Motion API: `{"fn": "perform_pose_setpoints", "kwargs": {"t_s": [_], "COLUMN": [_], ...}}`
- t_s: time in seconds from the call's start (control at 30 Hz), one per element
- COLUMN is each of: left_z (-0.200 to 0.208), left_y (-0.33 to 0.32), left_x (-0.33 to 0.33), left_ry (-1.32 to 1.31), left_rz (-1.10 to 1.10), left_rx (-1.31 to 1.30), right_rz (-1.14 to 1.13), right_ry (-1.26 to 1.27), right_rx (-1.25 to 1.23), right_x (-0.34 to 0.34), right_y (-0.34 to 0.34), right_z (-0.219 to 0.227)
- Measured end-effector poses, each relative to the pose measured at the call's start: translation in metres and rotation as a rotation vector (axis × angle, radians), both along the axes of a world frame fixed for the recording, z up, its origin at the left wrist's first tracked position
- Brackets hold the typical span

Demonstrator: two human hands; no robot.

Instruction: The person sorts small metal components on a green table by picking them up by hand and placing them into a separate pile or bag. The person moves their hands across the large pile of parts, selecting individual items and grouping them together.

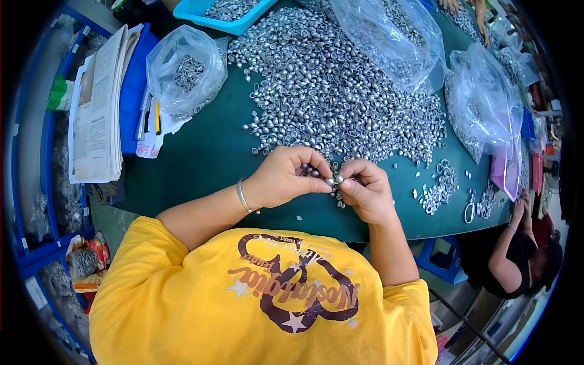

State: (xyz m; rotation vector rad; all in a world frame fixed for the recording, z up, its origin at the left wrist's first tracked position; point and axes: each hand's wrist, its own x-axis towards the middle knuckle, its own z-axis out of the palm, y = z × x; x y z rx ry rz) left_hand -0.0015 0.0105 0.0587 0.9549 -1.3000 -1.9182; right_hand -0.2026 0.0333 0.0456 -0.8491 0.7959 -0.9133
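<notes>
Close to the near edge of the green table point(201, 176), my left hand point(281, 177) pinches a small rounded silver metal piece point(330, 181) between thumb and fingertips. Right against it, my right hand point(368, 190) grips a similar silver piece point(339, 179). The two pieces touch or nearly touch; I cannot tell whether they are joined. Under and between my hands lie several loose pieces point(338, 198). Just beyond is a wide pile of small silver oval, hollow-looking metal pieces point(340, 91), partly hidden by my fingers.
Clear plastic bags point(188, 67) of metal parts stand left and far right. A turquoise basket point(228, 25) is at the back. Papers point(100, 109) lean on a blue bin point(134, 91). Small silver links point(441, 188) lie right. A co-worker point(517, 255) sits at the right.
</notes>
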Motion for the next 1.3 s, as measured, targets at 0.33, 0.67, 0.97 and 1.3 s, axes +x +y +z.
{"fn": "perform_pose_setpoints", "kwargs": {"t_s": [0.33, 0.67, 0.97, 1.3], "left_z": [-0.014, -0.020, -0.021, -0.006], "left_y": [0.006, 0.012, 0.013, -0.002], "left_x": [0.014, 0.015, 0.016, 0.030], "left_ry": [0.454, 0.179, 0.151, 0.383], "left_rz": [-0.010, 0.120, 0.125, 0.146], "left_rx": [0.465, 0.054, -0.076, 0.406], "right_rz": [-0.048, -0.068, -0.062, -0.014], "right_ry": [-0.442, 1.252, 0.761, 0.398], "right_rx": [0.201, -0.728, -0.492, 0.011], "right_x": [-0.011, 0.011, 0.007, -0.013], "right_y": [0.002, 0.005, 0.005, -0.010], "right_z": [-0.001, -0.001, 0.012, 0.012]}}
